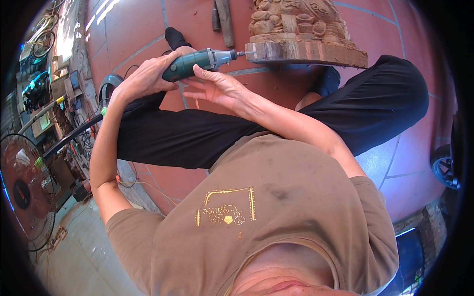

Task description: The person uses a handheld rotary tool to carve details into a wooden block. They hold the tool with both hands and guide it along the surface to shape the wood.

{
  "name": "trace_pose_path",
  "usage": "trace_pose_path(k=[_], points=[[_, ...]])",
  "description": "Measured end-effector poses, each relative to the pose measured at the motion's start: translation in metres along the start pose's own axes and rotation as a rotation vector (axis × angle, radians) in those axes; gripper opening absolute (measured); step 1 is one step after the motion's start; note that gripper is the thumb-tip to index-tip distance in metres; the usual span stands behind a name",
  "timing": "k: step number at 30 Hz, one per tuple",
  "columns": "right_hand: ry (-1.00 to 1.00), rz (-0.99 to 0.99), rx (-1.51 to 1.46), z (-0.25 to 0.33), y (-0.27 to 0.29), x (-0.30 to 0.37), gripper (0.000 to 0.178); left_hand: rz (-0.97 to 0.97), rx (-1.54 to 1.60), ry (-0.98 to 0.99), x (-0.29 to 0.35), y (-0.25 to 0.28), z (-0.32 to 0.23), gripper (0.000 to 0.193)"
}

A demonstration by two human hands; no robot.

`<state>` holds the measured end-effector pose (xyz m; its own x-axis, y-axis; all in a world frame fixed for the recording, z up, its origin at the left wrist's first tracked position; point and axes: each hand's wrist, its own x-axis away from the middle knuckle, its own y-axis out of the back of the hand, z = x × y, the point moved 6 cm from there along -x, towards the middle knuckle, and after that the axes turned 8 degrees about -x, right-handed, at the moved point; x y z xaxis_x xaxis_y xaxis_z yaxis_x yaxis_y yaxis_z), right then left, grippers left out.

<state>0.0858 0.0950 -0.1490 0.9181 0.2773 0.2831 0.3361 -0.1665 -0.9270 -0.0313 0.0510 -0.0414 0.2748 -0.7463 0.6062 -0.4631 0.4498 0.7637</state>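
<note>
I see left hand (148, 76) gripping green cylindrical rotary tool (197, 61) | right hand (217, 86) open, steadying it | bit touches left base edge of carved pale wooden sculpture (301, 32) on red tiled floor (133, 24) | upper relief carved; base apparently in progress

A woodcarver's floor-level workshop is showing itself here: a pale, ornately carved wooden block (302, 30) is standing on a red-tiled floor (133, 29), with a green handheld rotary carving tool (200, 62) being pressed against its base. Two dark steel chisels (223, 18) are lying on the tiles near the floor's far edge. Along the left edge, cluttered shelves of tools and cables (47, 106) and a round caged standing fan (24, 190) are crowding the space.
</note>
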Motion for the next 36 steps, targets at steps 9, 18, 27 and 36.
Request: trace_pose_path(k=[9, 18, 27, 36], points=[[0.001, 0.002, 0.010, -0.006, 0.004, 0.003, 0.055, 0.030, -0.008, 0.001, 0.002, -0.005, 0.001, 0.068], [-0.040, -0.028, -0.017, -0.009, 0.001, 0.008, 0.054, 0.040, -0.012, 0.019, 0.004, -0.005, 0.000, 0.070], [-0.058, -0.016, -0.032, -0.011, -0.003, 0.011, 0.056, 0.025, -0.030, -0.001, 0.006, -0.003, 0.000, 0.070], [-0.022, 0.009, -0.015, 0.000, -0.012, 0.034, 0.054, -0.020, -0.016, -0.044, 0.009, 0.017, -0.036, 0.062]])
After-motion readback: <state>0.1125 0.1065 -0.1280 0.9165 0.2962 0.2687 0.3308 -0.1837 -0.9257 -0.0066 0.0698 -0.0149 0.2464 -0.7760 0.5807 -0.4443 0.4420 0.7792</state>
